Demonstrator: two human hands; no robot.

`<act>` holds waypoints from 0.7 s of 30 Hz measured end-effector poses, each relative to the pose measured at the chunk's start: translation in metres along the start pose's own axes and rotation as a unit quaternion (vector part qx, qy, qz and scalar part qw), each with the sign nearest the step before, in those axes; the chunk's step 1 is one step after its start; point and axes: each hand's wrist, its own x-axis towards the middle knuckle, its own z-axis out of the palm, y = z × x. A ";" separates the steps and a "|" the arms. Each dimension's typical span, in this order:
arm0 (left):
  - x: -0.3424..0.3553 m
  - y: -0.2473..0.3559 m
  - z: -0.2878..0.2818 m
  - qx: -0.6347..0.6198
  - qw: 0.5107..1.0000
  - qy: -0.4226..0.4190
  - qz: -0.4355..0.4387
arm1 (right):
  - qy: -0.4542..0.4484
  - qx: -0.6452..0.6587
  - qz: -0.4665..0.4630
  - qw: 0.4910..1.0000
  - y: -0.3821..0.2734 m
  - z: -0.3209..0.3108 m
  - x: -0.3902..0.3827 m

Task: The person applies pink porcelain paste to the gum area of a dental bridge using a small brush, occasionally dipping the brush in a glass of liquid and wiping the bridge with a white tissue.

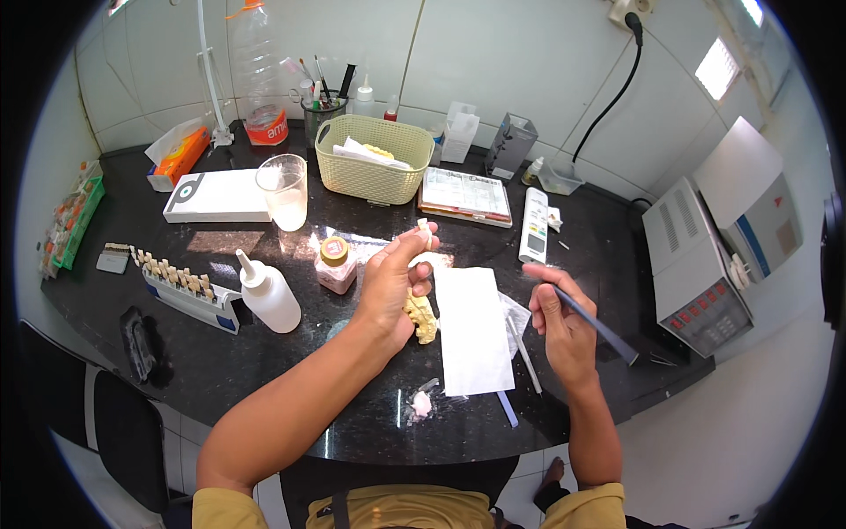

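Note:
My left hand [392,286], at the middle, pinches a small cream tooth-like piece [423,227] between thumb and index finger. Just beneath it lies a yellow dental cast [421,322], partly hidden by the hand. My right hand [568,339] grips a long dark blue-grey tool [606,333], slanting down to the right. Between the hands lies a white paper sheet [471,344], with a slim white rod [529,361] and a blue strip [507,410] at its right and lower edge. A pink lump [421,404] lies below the paper; a pink-filled jar [337,275] stands left of the left hand.
A white dropper bottle [269,300] and shade guide [189,300] stand left. A glass [282,207], basket [370,185], booklet [464,198] and remote [533,225] sit behind. A machine [683,256] occupies the right end of the black counter [203,375].

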 end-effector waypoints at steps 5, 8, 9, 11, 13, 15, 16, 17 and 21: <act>0.002 0.001 -0.002 -0.005 1.000 -0.002 -0.002 | -0.129 -0.115 0.018 0.985 -0.002 -0.005 0.000; 0.002 0.000 -0.004 -0.008 1.000 -0.011 -0.007 | -0.184 -0.240 0.030 0.953 0.002 -0.004 -0.001; 0.002 -0.001 -0.004 -0.010 1.000 -0.015 -0.010 | -0.198 -0.279 0.028 0.939 0.004 -0.003 -0.001; 0.003 -0.002 -0.004 -0.023 0.999 -0.023 -0.009 | -0.164 -0.339 0.004 0.926 0.001 -0.001 -0.001; 0.002 -0.004 -0.003 -0.027 0.999 -0.021 -0.005 | -0.127 -0.394 -0.024 0.910 -0.001 0.004 -0.004; -0.001 -0.004 -0.002 -0.019 1.000 -0.023 -0.010 | -0.074 -0.334 -0.074 0.937 -0.008 0.008 -0.006; -0.003 -0.003 0.000 -0.018 0.999 -0.024 -0.013 | -0.048 -0.303 -0.099 0.947 -0.010 0.011 -0.007; -0.004 -0.004 0.001 -0.016 0.999 -0.026 -0.018 | -0.056 -0.273 -0.168 0.946 -0.010 0.016 -0.008; -0.007 -0.010 0.001 -0.015 0.999 -0.038 -0.025 | -0.111 -0.213 -0.325 0.915 -0.014 0.039 -0.023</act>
